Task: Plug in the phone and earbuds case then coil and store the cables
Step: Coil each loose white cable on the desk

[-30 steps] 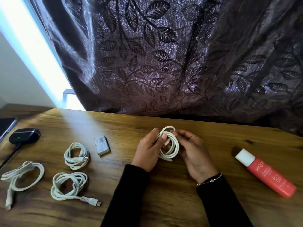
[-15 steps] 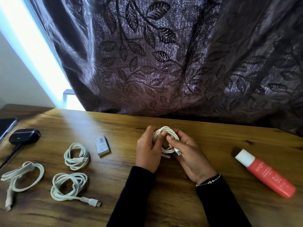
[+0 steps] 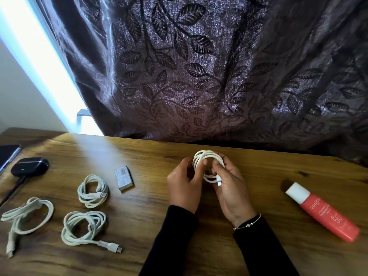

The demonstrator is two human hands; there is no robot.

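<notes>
**Hands wrap a white cable coil**

The left hand (image 3: 184, 186) and right hand (image 3: 232, 189) both grip a round coil of smooth white cable (image 3: 208, 163) above the wood-grain counter (image 3: 151, 208). The right hand's fingers pinch its plug end. Three coiled cables lie well left, near a glossy dark earbuds case (image 3: 29, 166).

The person wore a black, long-sleeved top of plain matte fabric, and both close-fitting black sleeves (image 3: 173, 240) ended in snug cuffs at the wrists, leaving the left hand (image 3: 184, 188) and the right hand (image 3: 232, 193) bare. Around the right wrist, just above the cuff, sat a thin silver chain bracelet (image 3: 248, 223) with a small round bead, doubled by a slim dark cord beside it. The fingernails were short and unpainted.
</notes>
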